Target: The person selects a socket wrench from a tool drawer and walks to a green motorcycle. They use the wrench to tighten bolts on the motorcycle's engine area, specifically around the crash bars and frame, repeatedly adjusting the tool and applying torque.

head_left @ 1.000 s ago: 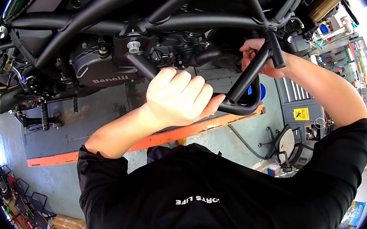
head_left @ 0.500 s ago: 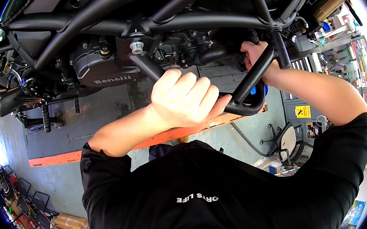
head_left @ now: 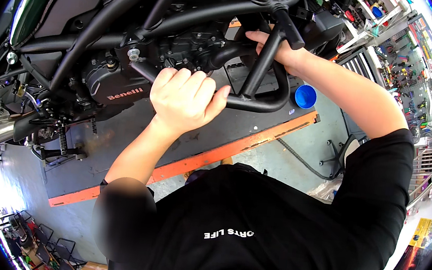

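A black tubular crash bar (head_left: 257, 104) stands out from the side of a motorbike. My left hand (head_left: 184, 100) is wrapped round its near tube, knuckles up and thumb lying toward the bend. Just past that hand, the tube's end lies by a silver bolt or spacer (head_left: 133, 54) on the bike. My right hand (head_left: 274, 48) reaches in behind the slanting tube, close to the bike's frame (head_left: 209, 15). Its fingers are bent and partly covered by the tube; what they hold is hidden. The dark engine cover (head_left: 111, 79) sits left of my left hand.
Under the bike is a grey lift platform (head_left: 211, 129) with an orange edge (head_left: 224, 154). A blue tub (head_left: 305, 97) rests on it beyond the crash bar's bend. Tool racks (head_left: 402, 62) line the right side; an office chair (head_left: 347, 153) stands nearby. Folding chairs (head_left: 52, 244) are at lower left.
The view has turned, and the bike and both hands sit further left in the picture. The blue tub now shows fully. My left hand still grips the bar; my right is still behind the tube.
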The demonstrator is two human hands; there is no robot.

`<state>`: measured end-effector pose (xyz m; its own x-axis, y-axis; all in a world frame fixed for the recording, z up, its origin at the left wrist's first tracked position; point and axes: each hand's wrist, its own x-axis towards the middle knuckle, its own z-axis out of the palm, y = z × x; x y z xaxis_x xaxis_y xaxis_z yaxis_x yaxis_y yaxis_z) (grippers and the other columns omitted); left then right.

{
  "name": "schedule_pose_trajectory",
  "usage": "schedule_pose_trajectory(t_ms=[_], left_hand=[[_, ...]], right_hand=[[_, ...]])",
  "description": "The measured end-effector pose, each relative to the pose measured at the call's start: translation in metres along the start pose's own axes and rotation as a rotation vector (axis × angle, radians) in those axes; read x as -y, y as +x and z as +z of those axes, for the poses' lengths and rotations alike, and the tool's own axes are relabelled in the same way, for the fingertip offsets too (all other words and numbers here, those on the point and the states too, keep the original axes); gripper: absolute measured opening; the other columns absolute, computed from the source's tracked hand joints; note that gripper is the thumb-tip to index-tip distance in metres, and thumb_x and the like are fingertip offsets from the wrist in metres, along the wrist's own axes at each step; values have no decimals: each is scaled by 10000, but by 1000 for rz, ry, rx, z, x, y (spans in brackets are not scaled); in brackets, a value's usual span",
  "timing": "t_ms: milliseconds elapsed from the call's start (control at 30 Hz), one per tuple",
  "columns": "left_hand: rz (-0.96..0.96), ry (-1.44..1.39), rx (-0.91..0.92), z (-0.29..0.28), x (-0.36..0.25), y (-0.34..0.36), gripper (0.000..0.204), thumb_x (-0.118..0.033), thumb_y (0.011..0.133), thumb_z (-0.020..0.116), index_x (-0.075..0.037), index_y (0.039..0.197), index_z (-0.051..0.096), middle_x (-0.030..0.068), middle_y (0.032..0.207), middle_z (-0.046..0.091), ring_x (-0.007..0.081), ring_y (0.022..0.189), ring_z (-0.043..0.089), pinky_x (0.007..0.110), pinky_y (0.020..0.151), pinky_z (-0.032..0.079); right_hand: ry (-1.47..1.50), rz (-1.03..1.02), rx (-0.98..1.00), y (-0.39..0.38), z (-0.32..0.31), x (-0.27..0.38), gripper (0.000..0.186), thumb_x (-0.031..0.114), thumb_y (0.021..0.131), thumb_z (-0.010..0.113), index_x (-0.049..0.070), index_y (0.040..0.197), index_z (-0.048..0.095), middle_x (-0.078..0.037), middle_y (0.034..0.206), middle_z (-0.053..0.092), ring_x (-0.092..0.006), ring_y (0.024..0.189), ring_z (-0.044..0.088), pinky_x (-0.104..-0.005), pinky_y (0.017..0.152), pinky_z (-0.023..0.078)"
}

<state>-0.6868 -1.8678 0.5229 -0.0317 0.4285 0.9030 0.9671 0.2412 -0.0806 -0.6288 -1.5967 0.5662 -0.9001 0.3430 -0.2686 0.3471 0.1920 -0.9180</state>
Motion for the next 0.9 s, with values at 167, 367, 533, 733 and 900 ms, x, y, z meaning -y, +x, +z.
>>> schedule_pose_trajectory(t_ms=[167, 367, 533, 733, 900], left_hand=[[30, 49, 37, -1, 1, 2, 364, -282, 841, 775, -145, 638, 506, 3, 623, 472, 193, 563, 463, 361, 592, 343], [6, 62, 100, -3, -4, 3, 359, -254, 903, 733, -126, 652, 510, 24, 626, 474, 227, 552, 473, 377, 597, 336], [8, 65, 125, -5, -5, 5, 349, -239, 906, 726, -127, 653, 512, 29, 625, 473, 235, 551, 471, 382, 597, 337], [14, 64, 127, -6, -5, 5, 346, -239, 906, 723, -127, 656, 512, 31, 623, 468, 238, 550, 470, 385, 597, 340], [24, 65, 114, -4, -2, 5, 354, -243, 907, 722, -127, 652, 507, 30, 622, 470, 233, 543, 466, 381, 598, 344]], right_hand=[[28, -277, 21, -3, -20, 7, 314, 312, 1004, 803, 45, 1127, 693, 6, 817, 662, -100, 665, 634, -270, 623, 513], [44, -73, 38, -8, -50, 35, 256, 183, 1076, 601, -27, 1181, 703, -81, 904, 725, -162, 764, 729, -292, 667, 655], [-3, 14, 113, -6, -62, 53, 144, 96, 1027, 636, 24, 905, 660, -14, 770, 574, -111, 640, 511, -348, 651, 524], [-75, -37, 250, -11, -75, 66, 119, 20, 946, 667, 19, 827, 658, -19, 737, 572, -120, 630, 522, -337, 634, 520], [-112, -27, 230, -6, -63, 56, 101, 56, 923, 661, -6, 844, 671, -49, 725, 579, -146, 592, 543, -331, 580, 489]])
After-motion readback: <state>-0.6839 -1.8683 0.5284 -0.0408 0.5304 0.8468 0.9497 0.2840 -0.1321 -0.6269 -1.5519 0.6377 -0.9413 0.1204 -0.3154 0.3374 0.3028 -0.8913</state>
